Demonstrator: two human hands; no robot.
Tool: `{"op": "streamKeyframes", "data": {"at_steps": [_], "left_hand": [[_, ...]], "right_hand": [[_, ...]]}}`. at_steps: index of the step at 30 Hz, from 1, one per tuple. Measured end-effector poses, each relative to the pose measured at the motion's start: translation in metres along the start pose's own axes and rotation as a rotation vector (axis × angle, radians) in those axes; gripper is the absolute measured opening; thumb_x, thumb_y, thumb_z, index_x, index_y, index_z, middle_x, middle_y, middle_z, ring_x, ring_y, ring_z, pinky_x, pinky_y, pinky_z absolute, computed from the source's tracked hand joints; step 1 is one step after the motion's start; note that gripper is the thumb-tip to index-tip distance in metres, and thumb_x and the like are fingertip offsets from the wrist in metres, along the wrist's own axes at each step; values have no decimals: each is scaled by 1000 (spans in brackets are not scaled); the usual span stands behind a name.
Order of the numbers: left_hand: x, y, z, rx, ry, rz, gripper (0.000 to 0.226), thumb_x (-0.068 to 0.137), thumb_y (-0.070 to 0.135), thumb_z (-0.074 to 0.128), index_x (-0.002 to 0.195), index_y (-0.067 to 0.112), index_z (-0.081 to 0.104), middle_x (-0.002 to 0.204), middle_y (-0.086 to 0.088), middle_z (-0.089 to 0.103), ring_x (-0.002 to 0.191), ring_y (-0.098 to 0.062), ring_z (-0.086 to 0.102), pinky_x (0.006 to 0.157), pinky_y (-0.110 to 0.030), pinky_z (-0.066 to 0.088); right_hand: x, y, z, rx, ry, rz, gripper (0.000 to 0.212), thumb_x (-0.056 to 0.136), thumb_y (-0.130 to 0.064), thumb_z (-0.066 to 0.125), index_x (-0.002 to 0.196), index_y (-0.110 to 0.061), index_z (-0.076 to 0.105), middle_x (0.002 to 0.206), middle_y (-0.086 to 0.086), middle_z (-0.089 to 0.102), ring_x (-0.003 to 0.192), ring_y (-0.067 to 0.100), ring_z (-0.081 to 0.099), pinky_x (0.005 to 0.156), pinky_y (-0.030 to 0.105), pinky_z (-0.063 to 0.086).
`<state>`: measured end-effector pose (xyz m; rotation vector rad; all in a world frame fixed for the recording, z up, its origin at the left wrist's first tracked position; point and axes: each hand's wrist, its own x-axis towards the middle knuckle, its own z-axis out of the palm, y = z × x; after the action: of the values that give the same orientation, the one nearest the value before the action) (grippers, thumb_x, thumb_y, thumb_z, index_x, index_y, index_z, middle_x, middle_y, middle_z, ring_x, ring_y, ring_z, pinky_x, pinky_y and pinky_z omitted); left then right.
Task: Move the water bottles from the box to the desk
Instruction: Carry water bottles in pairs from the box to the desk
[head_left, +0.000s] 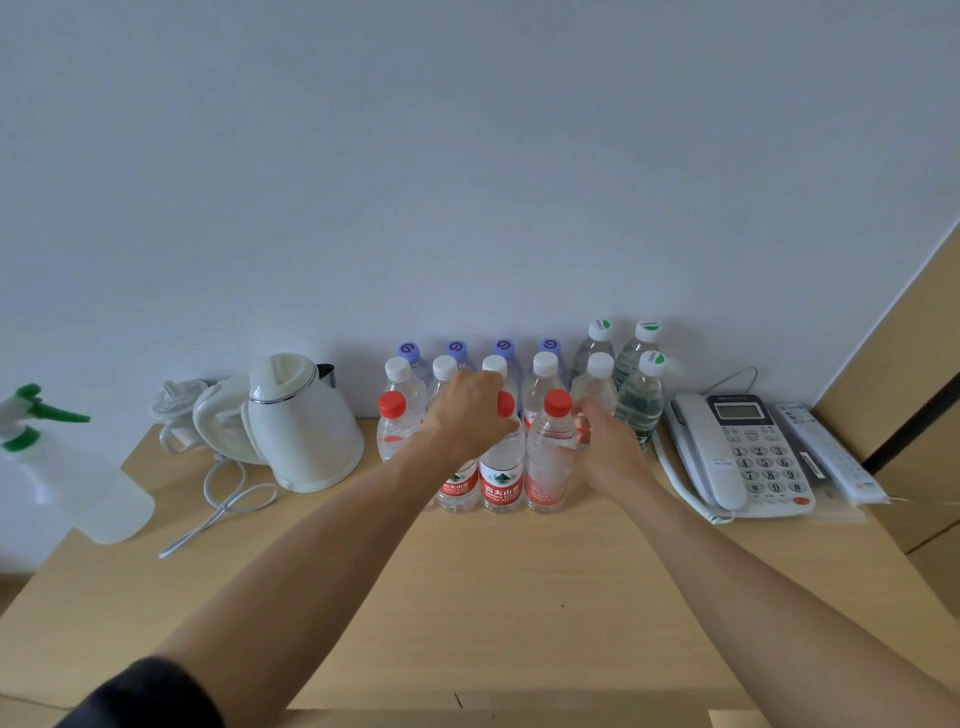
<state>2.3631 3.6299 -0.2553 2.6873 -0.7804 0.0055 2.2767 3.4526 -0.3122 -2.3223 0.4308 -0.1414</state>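
Several water bottles stand in rows at the back of the wooden desk (467, 597). In the front row, my left hand (467, 415) wraps around the neck of a red-capped bottle (457, 486), next to another red-capped bottle (502, 483). My right hand (605, 441) grips the rightmost red-capped bottle (549, 457) from its right side. One more red-capped bottle (393, 426) stands at the left. Behind them are white-capped bottles (544, 374), purple-capped bottles (504, 349) and green-and-white-capped bottles (644, 395). The box is out of view.
A white electric kettle (301, 421) with its cord (223, 499) sits left of the bottles, and a spray bottle (67, 467) stands at the far left. A desk phone (748, 452) and a remote control (826, 452) lie to the right. The wall rises directly behind.
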Motion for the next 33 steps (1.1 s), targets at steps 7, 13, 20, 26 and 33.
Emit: {"op": "streamKeyframes", "data": {"at_steps": [7,13,20,26,33], "left_hand": [[29,1,-39,86,228,46,31,98,38,56,108,11,67,99,-5,68,96,-27,62,69,-33,44],[70,-3,-69,295,178,-9,43,102,42,43,132,16,60,121,-6,67,119,-28,52,94,-39,42],[78,-6,-68,411,-40,-56,50,103,49,33,146,25,46,138,-3,58,128,-28,46,101,-41,37],[64,-41,-74,439,-102,-130,52,102,50,33,148,29,43,143,-3,54,133,-29,43,105,-43,34],[48,-53,-53,405,-181,-165,53,102,49,35,152,31,38,149,-4,49,136,-30,41,109,-45,32]], "right_hand": [[12,2,-22,-55,-26,-8,42,90,-27,71,128,-28,54,125,-3,63,108,19,62,86,34,46],[31,-14,-44,-107,86,-37,30,96,-33,61,124,-21,59,118,5,67,105,25,63,91,40,51],[53,-36,-49,-194,128,-28,42,101,-46,49,132,-17,55,126,13,59,114,31,57,83,36,43],[63,-67,-13,-216,6,-35,52,99,-53,46,140,-21,49,131,13,56,117,33,56,94,43,50],[66,-66,8,-347,-109,4,56,99,-56,42,145,-24,44,138,11,55,124,32,52,98,47,49]]}}
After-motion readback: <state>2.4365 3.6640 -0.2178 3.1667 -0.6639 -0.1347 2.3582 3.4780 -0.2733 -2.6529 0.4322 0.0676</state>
